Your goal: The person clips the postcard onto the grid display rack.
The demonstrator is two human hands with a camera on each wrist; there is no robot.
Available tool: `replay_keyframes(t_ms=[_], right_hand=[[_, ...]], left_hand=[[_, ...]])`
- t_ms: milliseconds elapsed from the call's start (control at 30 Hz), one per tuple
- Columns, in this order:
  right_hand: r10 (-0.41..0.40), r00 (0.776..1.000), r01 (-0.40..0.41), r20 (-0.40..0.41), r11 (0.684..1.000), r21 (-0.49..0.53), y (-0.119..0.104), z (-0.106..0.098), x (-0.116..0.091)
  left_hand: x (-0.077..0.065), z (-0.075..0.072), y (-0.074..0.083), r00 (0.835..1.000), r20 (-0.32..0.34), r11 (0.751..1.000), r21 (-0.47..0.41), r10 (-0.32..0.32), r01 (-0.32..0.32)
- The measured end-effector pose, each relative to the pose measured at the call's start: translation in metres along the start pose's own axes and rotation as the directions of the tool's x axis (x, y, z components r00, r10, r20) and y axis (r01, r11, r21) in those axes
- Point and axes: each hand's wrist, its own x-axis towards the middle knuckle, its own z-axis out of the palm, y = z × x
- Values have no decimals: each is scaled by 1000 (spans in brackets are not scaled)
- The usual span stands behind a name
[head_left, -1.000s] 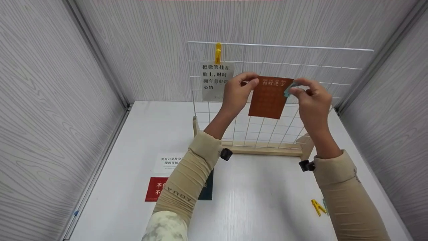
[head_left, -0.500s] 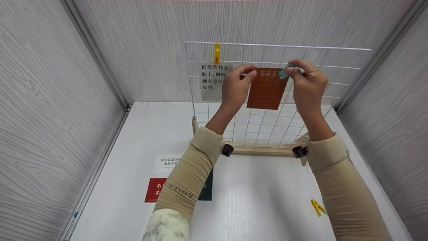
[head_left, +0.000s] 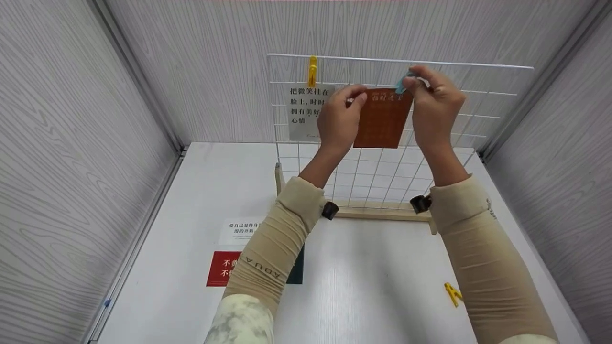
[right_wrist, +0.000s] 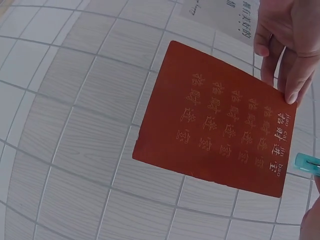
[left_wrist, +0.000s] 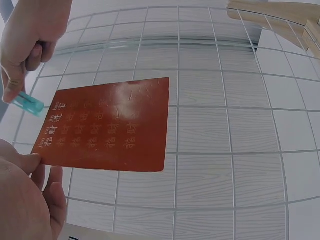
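Observation:
My left hand (head_left: 340, 119) pinches the upper left corner of an orange-red card (head_left: 382, 119) with pale lettering along its top. The card hangs in front of a white wire grid (head_left: 468, 62). My right hand (head_left: 437, 100) pinches a teal clothespin (head_left: 404, 83) just above the card's upper right corner. In the right wrist view the clothespin (right_wrist: 306, 163) sits apart from the card's edge. Left of my left hand, a yellow clothespin (head_left: 312, 71) holds a pale lettered card (head_left: 303, 126) on the grid; my left hand partly covers that card.
On the white table (head_left: 354, 267) lie a white card (head_left: 239, 231), a red card (head_left: 220, 268) and a dark green card (head_left: 296, 267), partly under my left arm. A yellow clothespin (head_left: 452, 294) lies beside my right sleeve. A wooden base (head_left: 382, 212) supports the grid.
Both hands have risen with the orange-red card toward the grid's upper part. The teal clothespin, first overlapping the card's right edge, has moved up and slightly left, above its corner.

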Motion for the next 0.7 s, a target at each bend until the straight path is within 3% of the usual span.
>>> replay_keyframes(t_ms=[433,700], right_hand=[[55,998,-55,-8,998,18,3,6,3],[66,998,-66,5,997,-28,-8,9,1]], left_hand=[[3,7,4,999,-42,997,76,0,3],[3,9,6,996,-83,995,94,31,-23]])
